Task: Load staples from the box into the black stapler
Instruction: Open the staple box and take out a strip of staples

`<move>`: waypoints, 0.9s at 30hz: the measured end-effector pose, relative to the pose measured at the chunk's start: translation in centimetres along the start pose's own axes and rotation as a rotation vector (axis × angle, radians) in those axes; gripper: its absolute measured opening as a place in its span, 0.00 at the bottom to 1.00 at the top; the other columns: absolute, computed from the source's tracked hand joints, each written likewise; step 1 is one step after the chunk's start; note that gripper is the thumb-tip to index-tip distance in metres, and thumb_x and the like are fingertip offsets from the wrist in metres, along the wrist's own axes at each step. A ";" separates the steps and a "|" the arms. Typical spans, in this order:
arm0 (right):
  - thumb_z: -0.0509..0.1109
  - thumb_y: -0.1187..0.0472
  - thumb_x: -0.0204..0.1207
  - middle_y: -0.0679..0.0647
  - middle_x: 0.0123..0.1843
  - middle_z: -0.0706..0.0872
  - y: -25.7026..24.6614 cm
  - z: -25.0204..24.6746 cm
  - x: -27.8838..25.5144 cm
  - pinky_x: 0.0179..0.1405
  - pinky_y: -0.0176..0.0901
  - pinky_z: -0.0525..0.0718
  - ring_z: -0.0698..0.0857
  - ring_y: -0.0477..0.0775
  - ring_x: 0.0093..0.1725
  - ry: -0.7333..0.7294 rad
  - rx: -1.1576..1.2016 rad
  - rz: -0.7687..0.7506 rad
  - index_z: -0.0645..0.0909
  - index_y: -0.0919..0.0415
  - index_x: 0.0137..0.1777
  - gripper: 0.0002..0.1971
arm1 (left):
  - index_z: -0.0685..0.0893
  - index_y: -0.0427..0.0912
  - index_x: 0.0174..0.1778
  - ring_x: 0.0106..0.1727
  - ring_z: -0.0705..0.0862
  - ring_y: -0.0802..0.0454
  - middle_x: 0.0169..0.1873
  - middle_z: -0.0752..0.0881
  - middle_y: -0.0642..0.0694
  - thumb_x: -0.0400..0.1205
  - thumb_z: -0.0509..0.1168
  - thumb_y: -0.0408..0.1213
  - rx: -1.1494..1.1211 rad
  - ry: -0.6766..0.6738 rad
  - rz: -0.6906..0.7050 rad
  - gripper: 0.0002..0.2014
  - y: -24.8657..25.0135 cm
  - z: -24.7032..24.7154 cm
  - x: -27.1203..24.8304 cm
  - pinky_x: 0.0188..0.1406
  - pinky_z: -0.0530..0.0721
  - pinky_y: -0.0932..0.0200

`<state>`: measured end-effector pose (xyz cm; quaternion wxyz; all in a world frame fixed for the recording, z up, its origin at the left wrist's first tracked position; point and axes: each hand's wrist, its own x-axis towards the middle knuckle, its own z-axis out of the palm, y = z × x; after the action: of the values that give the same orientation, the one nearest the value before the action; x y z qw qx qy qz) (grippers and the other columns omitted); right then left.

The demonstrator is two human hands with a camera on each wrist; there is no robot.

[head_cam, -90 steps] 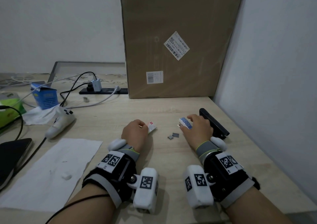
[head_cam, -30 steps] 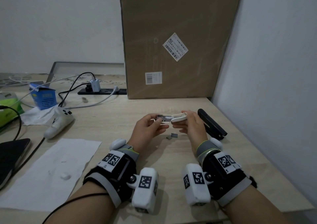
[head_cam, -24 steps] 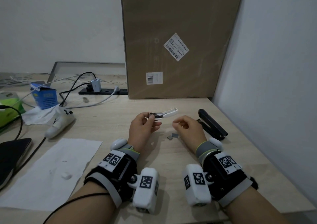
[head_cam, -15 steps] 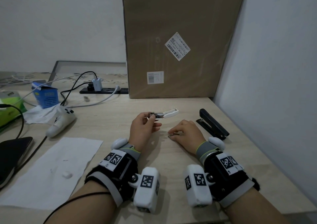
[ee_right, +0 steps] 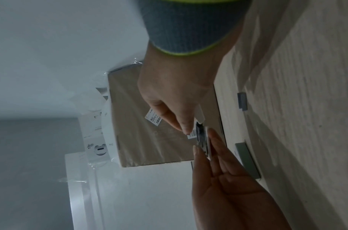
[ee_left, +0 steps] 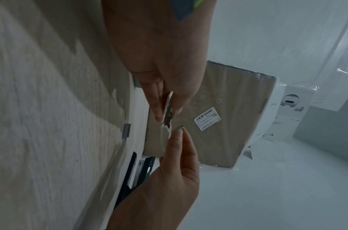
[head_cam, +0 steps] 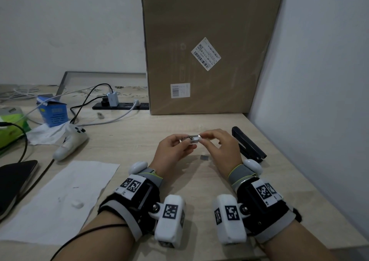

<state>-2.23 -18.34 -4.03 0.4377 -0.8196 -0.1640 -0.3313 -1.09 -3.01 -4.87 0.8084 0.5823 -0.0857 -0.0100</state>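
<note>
White small plastic stapler (head_cam: 193,139) with metal channel held above pale wooden desk (head_cam: 127,140), left hand (head_cam: 171,150) fingers pinching one end, right hand (head_cam: 221,146) fingers pinching other, black stapler (head_cam: 248,144) lying beside right hand, grey staple strip (head_cam: 204,157) on desk below hands.

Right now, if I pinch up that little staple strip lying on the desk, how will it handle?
The staple strip is small, flat and grey, so it is probably very light and stiff. It lies flush on the smooth desk, so it may slide away before fingertips get under an edge. Being glued staples, it could snap if bent.
</note>
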 end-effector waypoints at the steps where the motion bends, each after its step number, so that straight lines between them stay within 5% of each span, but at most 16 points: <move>1: 0.75 0.60 0.70 0.46 0.40 0.87 0.0 0.1 0.0 0.45 0.20 0.70 0.80 0.32 0.45 -0.006 -0.010 -0.017 0.88 0.59 0.43 0.04 | 0.80 0.25 0.58 0.44 0.91 0.49 0.50 0.88 0.31 0.81 0.63 0.28 -0.009 -0.023 -0.007 0.12 0.0 0.1 -0.1 0.47 0.89 0.63; 8: 0.73 0.54 0.68 0.47 0.38 0.86 0.3 0.1 0.1 0.47 0.38 0.75 0.78 0.41 0.43 -0.022 -0.071 -0.071 0.89 0.57 0.41 0.07 | 0.79 0.24 0.61 0.46 0.90 0.48 0.51 0.87 0.32 0.81 0.61 0.25 0.000 -0.117 -0.029 0.13 0.0 0.4 -0.3 0.53 0.88 0.61; 27: 0.76 0.61 0.67 0.53 0.37 0.87 0.2 0.1 0.0 0.44 0.49 0.82 0.79 0.46 0.43 -0.046 -0.036 -0.045 0.89 0.59 0.41 0.04 | 0.79 0.29 0.63 0.46 0.90 0.53 0.51 0.87 0.34 0.82 0.61 0.26 0.119 -0.172 -0.015 0.14 -0.3 0.2 -0.3 0.51 0.88 0.62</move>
<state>-2.05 -18.35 -4.22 0.4115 -0.8309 -0.1865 -0.3249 -1.40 -3.28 -5.09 0.7619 0.6270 -0.1508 -0.0607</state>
